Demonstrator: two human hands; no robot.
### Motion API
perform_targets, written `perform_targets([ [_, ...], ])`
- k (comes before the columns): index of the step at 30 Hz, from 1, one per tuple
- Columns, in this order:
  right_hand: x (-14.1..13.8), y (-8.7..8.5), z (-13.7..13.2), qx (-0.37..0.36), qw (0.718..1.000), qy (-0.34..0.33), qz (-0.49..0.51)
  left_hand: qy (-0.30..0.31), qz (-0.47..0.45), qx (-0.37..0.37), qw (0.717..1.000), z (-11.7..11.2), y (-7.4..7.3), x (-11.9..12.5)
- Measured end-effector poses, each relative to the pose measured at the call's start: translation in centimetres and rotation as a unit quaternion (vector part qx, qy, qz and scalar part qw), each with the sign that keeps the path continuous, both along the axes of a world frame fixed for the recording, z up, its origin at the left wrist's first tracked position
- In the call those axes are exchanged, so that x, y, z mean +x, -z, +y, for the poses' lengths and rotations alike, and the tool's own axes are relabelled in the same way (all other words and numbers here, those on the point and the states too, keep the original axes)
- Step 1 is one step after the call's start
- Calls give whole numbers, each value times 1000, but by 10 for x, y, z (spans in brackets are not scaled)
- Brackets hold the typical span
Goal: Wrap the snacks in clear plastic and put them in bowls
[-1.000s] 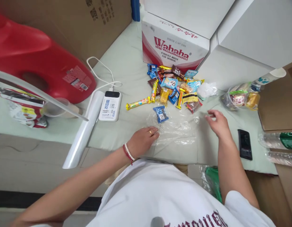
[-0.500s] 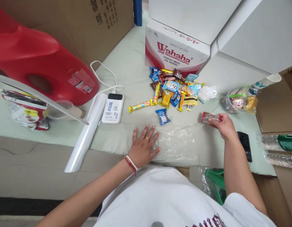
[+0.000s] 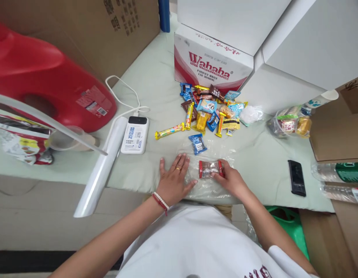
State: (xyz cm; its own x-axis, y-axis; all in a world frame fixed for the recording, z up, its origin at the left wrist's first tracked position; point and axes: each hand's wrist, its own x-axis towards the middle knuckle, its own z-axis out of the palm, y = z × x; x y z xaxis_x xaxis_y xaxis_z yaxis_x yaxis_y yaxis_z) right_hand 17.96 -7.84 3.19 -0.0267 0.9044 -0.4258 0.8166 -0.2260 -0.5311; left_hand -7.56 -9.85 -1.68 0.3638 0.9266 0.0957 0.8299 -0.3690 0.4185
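Observation:
My right hand (image 3: 231,180) pinches the right end of a small snack packet (image 3: 208,169) with red ends and a clear middle, held over a flat clear plastic bag (image 3: 193,184). On the bag's left part my left hand (image 3: 175,178) lies flat, fingers spread, holding nothing. Just above the packet is a blue-wrapped snack (image 3: 197,143). Beyond it a pile of wrapped snacks, among them a yellow packet (image 3: 201,121), sits against the Wahaba-like lettered carton (image 3: 210,71). A long yellow snack stick (image 3: 169,131) lies at the pile's left.
A white power bank (image 3: 135,135) with a cable and a white plastic roll (image 3: 101,170) lie left, near a red jug (image 3: 51,77). To the right are a tub of snacks (image 3: 288,122), a black phone (image 3: 296,178) and clear bottles (image 3: 326,172).
My right hand has brought the red-ended packet leftward and nearer, from beside the snack tub to over the plastic bag. My left hand stays flat on the bag.

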Motion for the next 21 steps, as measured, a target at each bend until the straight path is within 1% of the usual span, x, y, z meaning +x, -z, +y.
perform_targets([
  [2, 17, -2, -5, -19, 999, -20, -17, 13, -6, 3, 1000, 2, -1, -9],
  [3, 23, -6, -7, -9, 999, -17, -28, 21, -8, 3, 1000, 3, -1, -12],
  [5, 28, -16, -7, 50, 997, -15, -58, 33, -7, 2, 999, 5, -1, -14],
  [6, 26, -20, -5, 86, 994, -30, -67, 34, -5, 0, 999, 6, -2, -14],
  [7, 21, -24, -2, 113, 989, -62, -69, 36, -1, -3, 999, 7, -2, -14],
  [8, 15, -25, 1, 124, 984, -107, -65, 36, 2, -6, 999, 7, -2, -13],
  [10, 1, -25, 7, 106, 971, -206, -63, 35, 8, -12, 999, 9, -2, -15],
  [11, -5, -23, 10, 90, 964, -241, -70, 33, 10, -15, 999, 9, -3, -17],
  [12, -8, -21, 13, 78, 960, -259, -79, 31, 12, -18, 999, 9, -3, -20],
  [14, -10, -18, 18, 79, 960, -255, -78, 31, 16, -20, 999, 9, -2, -27],
  [17, -10, -19, 23, 117, 964, -238, -10, 43, 17, -15, 999, 7, -1, -34],
  [19, -14, -22, 26, 116, 958, -259, 28, 39, 15, -11, 999, 5, 0, -35],
  [21, -22, -25, 35, 89, 950, -298, 30, 31, 12, -8, 999, 4, 0, -34],
])
